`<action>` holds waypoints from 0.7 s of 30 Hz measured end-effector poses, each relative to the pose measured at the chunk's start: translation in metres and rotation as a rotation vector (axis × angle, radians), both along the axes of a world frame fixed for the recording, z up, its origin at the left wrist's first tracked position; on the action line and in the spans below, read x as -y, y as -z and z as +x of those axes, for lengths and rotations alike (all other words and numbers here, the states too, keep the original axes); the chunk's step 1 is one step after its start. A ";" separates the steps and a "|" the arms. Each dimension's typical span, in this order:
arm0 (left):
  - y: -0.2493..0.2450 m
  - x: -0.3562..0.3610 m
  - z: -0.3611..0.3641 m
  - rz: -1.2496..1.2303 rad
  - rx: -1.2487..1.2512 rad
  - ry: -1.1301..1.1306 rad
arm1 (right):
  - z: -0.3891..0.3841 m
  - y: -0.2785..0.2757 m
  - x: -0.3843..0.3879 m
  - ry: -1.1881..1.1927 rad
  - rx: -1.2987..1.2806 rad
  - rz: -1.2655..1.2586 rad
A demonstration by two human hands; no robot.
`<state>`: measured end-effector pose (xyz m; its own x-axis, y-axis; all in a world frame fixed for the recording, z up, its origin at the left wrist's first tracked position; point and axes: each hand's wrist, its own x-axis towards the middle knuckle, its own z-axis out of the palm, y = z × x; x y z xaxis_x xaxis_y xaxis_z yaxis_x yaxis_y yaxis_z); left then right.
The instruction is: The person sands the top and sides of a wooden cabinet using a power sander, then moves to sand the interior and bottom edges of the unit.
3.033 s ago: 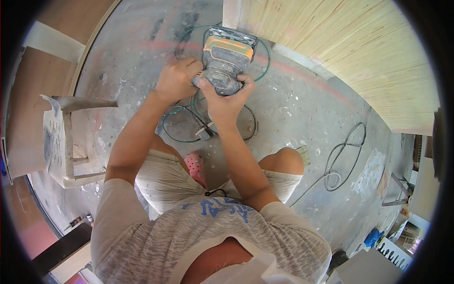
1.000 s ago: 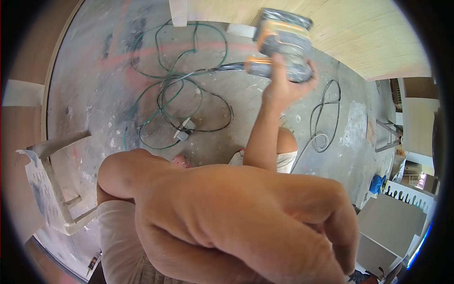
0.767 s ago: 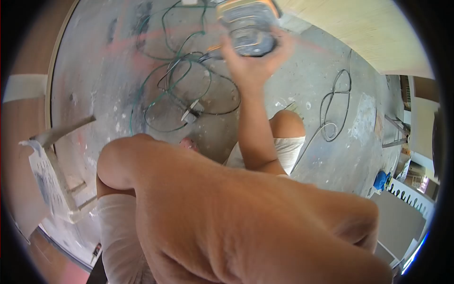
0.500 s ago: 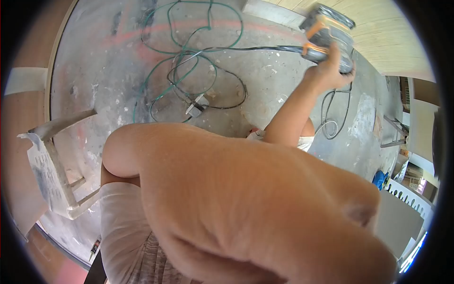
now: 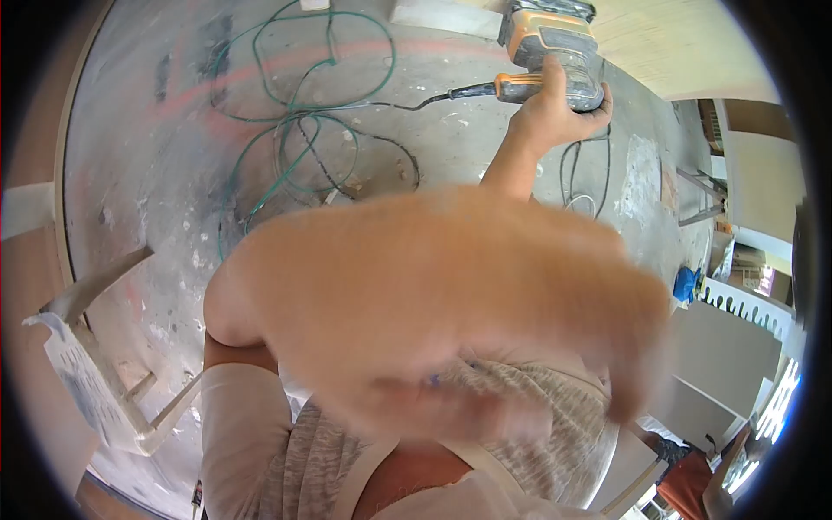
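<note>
My right hand (image 5: pixel 559 108) reaches out at the upper right and is closed around a dusty orange-and-black electric sander (image 5: pixel 555 39). Its thumb lies along the near side and its fingers wrap the far side. A dark cord (image 5: pixel 472 91) leads left from the sander's handle. Beside the sander is the edge of a pale wooden panel (image 5: pixel 676 52). My left forearm is bent across the middle of the view, very near the camera. My left hand (image 5: pixel 598 338) is smeared by motion, so its fingers and anything in them cannot be made out.
Green and black cords (image 5: pixel 295 113) lie looped on the paint-stained floor (image 5: pixel 173 173). At the left stands a worn whitish stool or chair (image 5: pixel 104 390). Another cable coil (image 5: pixel 581 173) rests right of my arm. Boards (image 5: pixel 728 347) and a blue item (image 5: pixel 687 283) are at the right.
My left forearm and hand have swung, uncovering my shirt and the items at lower right. The sander appears slightly higher and further left, still in my right hand. The whole view has shifted.
</note>
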<state>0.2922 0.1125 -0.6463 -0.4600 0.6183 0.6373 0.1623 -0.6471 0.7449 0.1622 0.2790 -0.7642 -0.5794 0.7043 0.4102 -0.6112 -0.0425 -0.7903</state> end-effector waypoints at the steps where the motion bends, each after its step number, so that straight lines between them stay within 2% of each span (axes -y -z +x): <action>1: 0.005 0.004 -0.006 -0.106 -0.065 -0.112 | 0.000 -0.002 -0.004 0.008 -0.008 0.011; 4: 0.036 0.000 -0.028 -0.507 -0.338 -0.669 | -0.004 0.005 -0.012 0.040 0.079 -0.084; 6: 0.071 -0.014 -0.045 -0.818 -0.469 -1.039 | -0.007 0.025 -0.012 0.108 0.086 0.118; 7: 0.086 -0.021 -0.053 -1.005 -0.500 -1.202 | -0.004 0.026 -0.006 0.088 0.127 0.122; 9: 0.124 -0.032 -0.078 -1.027 -0.481 -1.289 | -0.002 0.035 -0.003 0.139 0.112 0.229; 10: 0.136 -0.035 -0.088 -1.034 -0.452 -1.206 | -0.001 0.037 -0.002 0.178 0.098 0.332; 11: 0.146 -0.038 -0.093 -1.036 -0.429 -1.120 | 0.003 0.033 0.000 0.121 0.136 0.237; 12: 0.159 -0.041 -0.096 -1.001 -0.346 -1.092 | 0.003 0.038 -0.001 0.179 0.172 0.360; 13: 0.170 -0.049 -0.106 -0.940 -0.284 -1.052 | 0.000 0.045 -0.008 0.267 0.195 0.489; 14: 0.175 -0.060 -0.112 -0.786 -0.181 -1.061 | -0.001 0.054 -0.011 0.247 0.232 0.445; 15: 0.180 -0.069 -0.112 -0.629 -0.072 -1.031 | 0.002 0.050 -0.012 0.226 0.288 0.505; 16: 0.184 -0.073 -0.121 -0.586 0.100 -0.915 | 0.011 0.038 -0.006 0.263 0.312 0.592; 17: 0.179 -0.070 -0.129 -0.643 -0.032 -0.891 | 0.007 0.043 -0.006 0.303 0.226 0.693; 19: 0.196 -0.077 -0.149 -0.611 -0.235 -1.026 | 0.010 0.031 -0.016 0.263 0.103 0.828; 21: 0.206 -0.083 -0.156 -0.804 -0.222 -1.091 | 0.008 0.021 -0.022 0.267 0.084 0.890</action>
